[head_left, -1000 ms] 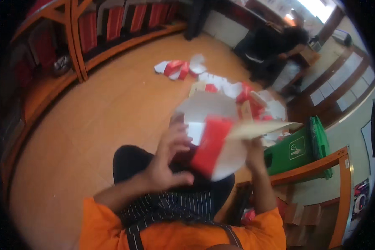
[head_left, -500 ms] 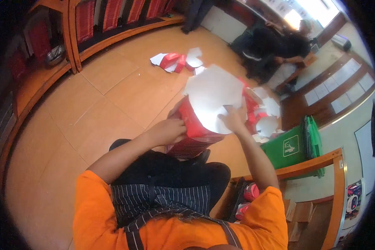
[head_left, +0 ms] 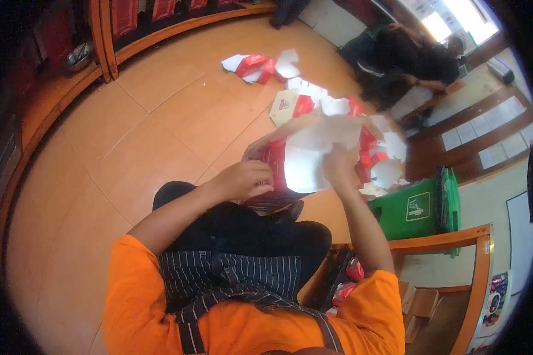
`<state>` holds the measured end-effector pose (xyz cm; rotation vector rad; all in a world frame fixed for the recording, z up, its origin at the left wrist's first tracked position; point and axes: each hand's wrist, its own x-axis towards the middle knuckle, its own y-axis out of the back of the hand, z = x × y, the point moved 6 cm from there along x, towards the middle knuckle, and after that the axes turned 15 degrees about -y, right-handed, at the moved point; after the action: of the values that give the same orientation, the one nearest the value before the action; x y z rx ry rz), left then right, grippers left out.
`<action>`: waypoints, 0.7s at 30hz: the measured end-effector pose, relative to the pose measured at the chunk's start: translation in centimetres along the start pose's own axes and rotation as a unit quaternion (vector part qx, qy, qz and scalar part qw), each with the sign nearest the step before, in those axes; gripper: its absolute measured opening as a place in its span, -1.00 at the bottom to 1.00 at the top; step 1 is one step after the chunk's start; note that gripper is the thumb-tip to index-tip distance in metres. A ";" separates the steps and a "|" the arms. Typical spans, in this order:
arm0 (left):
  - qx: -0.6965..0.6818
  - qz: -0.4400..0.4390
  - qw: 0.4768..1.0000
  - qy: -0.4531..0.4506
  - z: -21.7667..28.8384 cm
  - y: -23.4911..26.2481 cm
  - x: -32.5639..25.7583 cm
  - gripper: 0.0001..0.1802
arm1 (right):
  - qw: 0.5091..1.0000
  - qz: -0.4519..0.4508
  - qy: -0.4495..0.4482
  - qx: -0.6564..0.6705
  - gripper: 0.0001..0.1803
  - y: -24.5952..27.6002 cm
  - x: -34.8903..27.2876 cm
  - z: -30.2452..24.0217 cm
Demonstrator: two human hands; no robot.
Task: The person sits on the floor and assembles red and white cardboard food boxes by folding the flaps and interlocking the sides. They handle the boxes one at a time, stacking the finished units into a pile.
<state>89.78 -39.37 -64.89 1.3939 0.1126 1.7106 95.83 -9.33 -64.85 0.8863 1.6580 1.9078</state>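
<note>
The largest thing is the orange tiled floor (head_left: 166, 142); on it, at the far side and right of the middle, lies a heap of red and white cartons (head_left: 331, 105). Nearer, just beyond the dark-clothed legs (head_left: 243, 236), is the paperboard carton (head_left: 305, 163), between the two hands, with its white inner face toward the person and its dark red side at left. To handle it well, I think the left side should be kept steady while the right side is guided gently along the creases, because thin board may bend or tear if it is pressed unevenly.

The hands are apart. The left hand (head_left: 246, 179) is half curled, its fingers at the red side and its thumb lower. The right hand (head_left: 340, 168) seems nearly closed at the right edge of the white face; it is blurred, so I cannot tell how firmly it grips.
</note>
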 end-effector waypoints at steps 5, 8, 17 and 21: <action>-0.008 -0.011 1.000 -0.009 -0.3 -0.5 0.4 -0.81 | 0.996 0.058 -0.005 -0.068 -0.59 8.0 -4.3 -2.6; -0.022 -0.010 1.000 -0.013 -0.2 -0.2 0.5 -0.82 | 0.996 0.020 0.040 0.079 -0.58 11.9 -6.2 -5.8; 0.210 -0.121 0.966 -0.095 0.6 0.7 1.8 -0.84 | 0.960 -0.108 0.187 0.176 -0.59 9.2 -7.0 -14.3; 0.319 -0.094 0.941 -0.063 -1.5 0.7 1.0 -0.82 | 0.961 -0.121 0.209 0.132 -0.59 10.3 -7.3 -15.4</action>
<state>88.16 -38.45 -64.25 1.8815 0.7601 1.4757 90.46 -26.85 -56.98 0.3537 2.1937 1.8124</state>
